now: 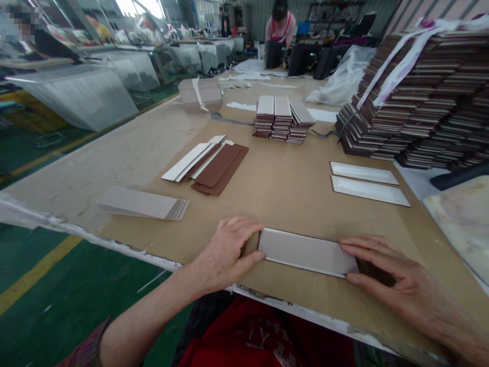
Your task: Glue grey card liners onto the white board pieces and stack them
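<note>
A long grey cardboard strip lies near the front edge of the brown table, on top of a brown piece whose ends show under my hands. My left hand curls round the strip's left end, thumb and fingers pinching it. My right hand rests on the strip's right end with fingers stretched flat and pressing down.
A grey strip stack lies at left, fanned white and brown strips behind it, two white strips at right. Small stacks stand mid-table, a large pile at back right. A person works at the far end.
</note>
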A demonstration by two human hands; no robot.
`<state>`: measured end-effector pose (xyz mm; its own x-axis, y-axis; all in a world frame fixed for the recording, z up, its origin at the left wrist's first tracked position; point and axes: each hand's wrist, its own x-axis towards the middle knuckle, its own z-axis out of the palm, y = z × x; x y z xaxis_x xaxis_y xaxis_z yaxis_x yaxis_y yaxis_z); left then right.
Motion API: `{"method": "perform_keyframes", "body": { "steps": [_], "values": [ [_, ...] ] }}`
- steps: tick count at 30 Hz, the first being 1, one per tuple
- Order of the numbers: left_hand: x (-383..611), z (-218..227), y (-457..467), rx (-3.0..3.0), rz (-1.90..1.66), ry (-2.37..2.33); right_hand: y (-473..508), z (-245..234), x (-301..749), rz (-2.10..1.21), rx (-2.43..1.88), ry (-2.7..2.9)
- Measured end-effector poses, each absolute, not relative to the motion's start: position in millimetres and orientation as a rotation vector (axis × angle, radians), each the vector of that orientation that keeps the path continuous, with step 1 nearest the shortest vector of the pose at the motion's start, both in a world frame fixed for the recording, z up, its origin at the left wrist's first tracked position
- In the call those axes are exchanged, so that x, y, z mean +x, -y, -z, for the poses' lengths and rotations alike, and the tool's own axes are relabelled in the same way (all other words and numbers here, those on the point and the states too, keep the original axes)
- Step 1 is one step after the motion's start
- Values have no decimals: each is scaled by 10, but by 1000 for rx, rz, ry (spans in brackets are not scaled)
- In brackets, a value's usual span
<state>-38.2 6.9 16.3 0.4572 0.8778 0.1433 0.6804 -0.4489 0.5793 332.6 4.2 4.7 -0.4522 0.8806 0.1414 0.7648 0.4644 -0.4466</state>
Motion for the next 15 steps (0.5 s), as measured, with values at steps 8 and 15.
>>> {"method": "perform_keyframes", "body": {
  "steps": [8, 15],
  "values": [
    [-381, -142, -74, 2289, -609, -1289, -45, -50, 3309, -493, -1366, 2364],
    [-376, -131, -71, 2295, -608, -1304, -39, -58, 3302, -493, -1385, 2347]
  ]
}}
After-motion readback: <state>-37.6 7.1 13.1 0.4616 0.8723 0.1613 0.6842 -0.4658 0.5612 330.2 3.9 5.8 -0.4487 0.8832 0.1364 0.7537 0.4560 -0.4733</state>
